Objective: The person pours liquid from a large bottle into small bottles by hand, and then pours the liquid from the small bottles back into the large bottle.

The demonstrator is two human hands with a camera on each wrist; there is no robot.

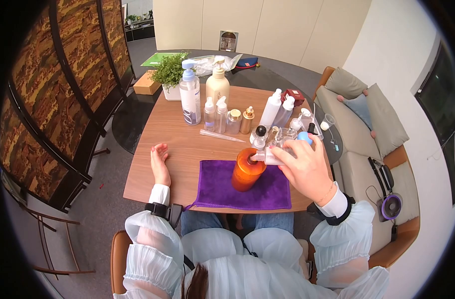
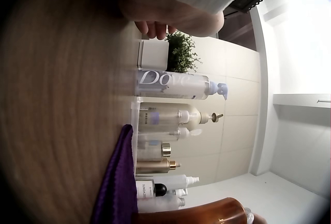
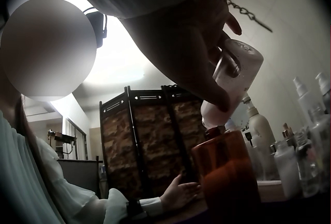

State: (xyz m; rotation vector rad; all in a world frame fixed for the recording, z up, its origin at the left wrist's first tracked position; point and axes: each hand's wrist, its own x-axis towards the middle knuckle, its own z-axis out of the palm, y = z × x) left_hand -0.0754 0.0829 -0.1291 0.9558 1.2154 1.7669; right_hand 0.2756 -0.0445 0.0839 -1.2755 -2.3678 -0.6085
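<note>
My right hand (image 1: 307,164) grips a small translucent bottle (image 3: 240,71) between thumb and fingers. The bottle is tipped neck-down, its mouth right at the opening of an amber bottle (image 1: 247,172). That amber bottle stands upright on a purple cloth (image 1: 215,187), and its orange-brown body fills the front of the right wrist view. My left hand (image 1: 160,164) rests near the left side of the wooden table (image 1: 152,134), fingers loosely bent, holding nothing. Just behind my right fingers, a blue cap (image 1: 303,136) shows among small bottles.
Behind the cloth stand a Dove pump bottle (image 1: 190,97), a cream pump bottle (image 1: 218,84), a gold dropper bottle (image 1: 247,120) and several small spray bottles. A clear pipette (image 1: 222,135) lies in front of them. A potted plant (image 1: 171,70) stands at the back left.
</note>
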